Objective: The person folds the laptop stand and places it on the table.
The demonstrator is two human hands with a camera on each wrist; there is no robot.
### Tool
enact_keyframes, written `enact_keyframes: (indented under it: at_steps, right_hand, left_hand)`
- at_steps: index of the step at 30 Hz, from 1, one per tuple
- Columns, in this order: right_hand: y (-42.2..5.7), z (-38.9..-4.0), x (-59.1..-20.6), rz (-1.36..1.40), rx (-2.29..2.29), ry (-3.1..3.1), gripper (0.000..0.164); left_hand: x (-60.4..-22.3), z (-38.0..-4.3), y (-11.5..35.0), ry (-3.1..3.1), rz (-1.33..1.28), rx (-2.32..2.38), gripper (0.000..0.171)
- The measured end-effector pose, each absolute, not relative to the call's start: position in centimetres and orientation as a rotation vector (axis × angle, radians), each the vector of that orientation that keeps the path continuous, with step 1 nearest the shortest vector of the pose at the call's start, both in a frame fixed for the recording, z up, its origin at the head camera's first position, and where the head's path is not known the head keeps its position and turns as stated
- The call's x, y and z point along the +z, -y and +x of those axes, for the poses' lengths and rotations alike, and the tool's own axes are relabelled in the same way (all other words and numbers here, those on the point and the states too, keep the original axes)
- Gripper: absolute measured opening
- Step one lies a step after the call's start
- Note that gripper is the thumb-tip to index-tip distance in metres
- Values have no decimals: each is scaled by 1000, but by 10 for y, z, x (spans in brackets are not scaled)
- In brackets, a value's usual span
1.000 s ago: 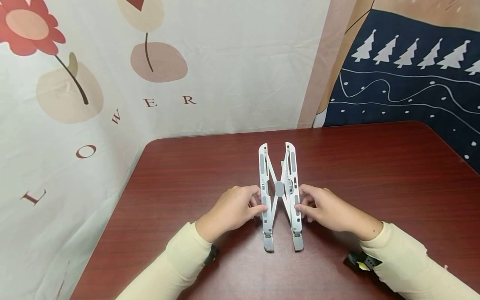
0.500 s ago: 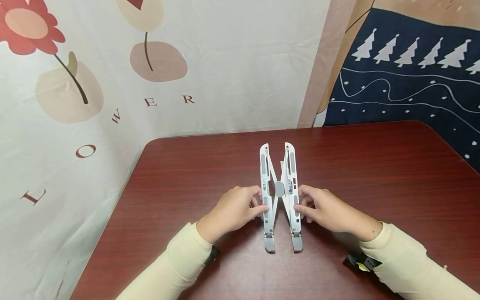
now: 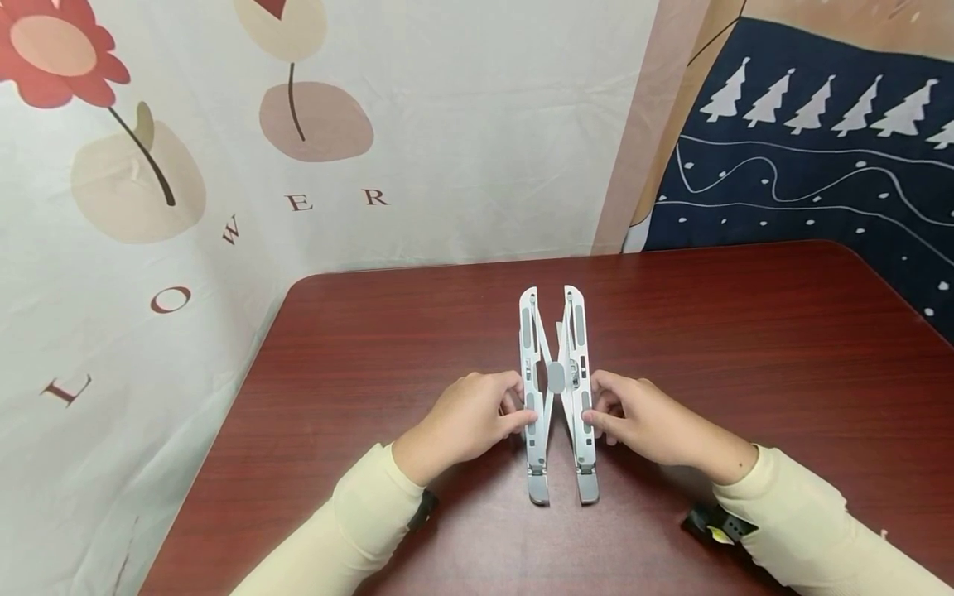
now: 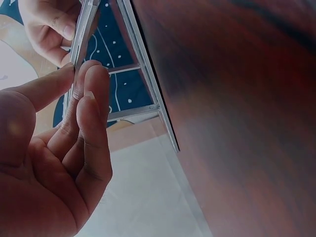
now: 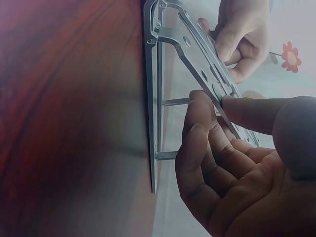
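A silver folding laptop stand (image 3: 556,377) stands on the table in the middle of the head view, its two long side rails drawn near each other and joined by crossing struts. My left hand (image 3: 465,422) pinches the left rail (image 3: 527,331), thumb on top and fingers beneath. On the other side, my right hand (image 3: 648,422) pinches the right rail (image 3: 579,331) likewise. The right wrist view shows the upper rail (image 5: 197,61) tilted above a base bar (image 5: 150,108) lying along the tabletop, with short arms between them. Some fingertips are hidden under the rails in the head view.
The dark red wooden table (image 3: 373,331) reaches back to a pale flower-printed cloth (image 3: 477,149) on the left and a navy cloth (image 3: 805,182) with white trees on the right. Black devices (image 3: 719,523) are strapped under the sleeves.
Both hands have moved slightly inward, bringing the stand's two rails closer together and narrowing the gap between them. The grips look the same, and the stand's place on the table is nearly unchanged.
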State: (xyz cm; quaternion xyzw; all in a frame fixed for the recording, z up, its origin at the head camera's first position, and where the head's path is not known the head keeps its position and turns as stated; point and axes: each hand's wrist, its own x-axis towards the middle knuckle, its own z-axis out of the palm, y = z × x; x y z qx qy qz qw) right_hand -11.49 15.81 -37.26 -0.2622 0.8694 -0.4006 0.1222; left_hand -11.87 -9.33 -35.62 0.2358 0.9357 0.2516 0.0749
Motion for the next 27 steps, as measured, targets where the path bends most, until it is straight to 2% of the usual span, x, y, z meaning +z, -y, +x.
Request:
enact_keyframes:
  at_steps: [27]
  right_hand:
    - [-153,-111,-375,-813,-1179,-2542,12]
  left_hand:
    - [-358,-116,89,-2810,748,751,18]
